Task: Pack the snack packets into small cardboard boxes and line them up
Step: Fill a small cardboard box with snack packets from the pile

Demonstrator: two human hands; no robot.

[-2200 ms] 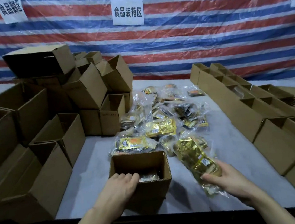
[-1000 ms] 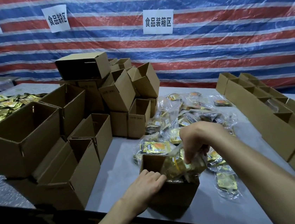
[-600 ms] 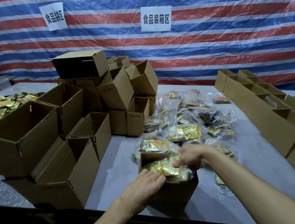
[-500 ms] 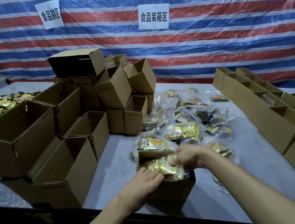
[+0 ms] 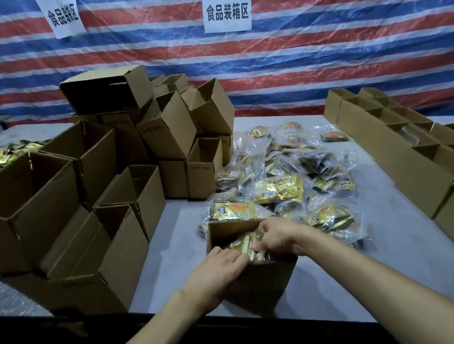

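Packets (image 5: 244, 247) bundled in gold lay inside the cardboard box (image 5: 263, 280) at the surface's (image 5: 172, 248) near edge, long axis roughly left to right, sunk deeper than half a second before. Right hand (image 5: 275, 237) curled round them; left hand (image 5: 217, 269) gripped the near rim.

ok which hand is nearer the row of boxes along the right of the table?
Right. The right hand grips the gold packets in the open box, on the side facing the row of boxes; the left hand holds that box's near-left rim, farther away.
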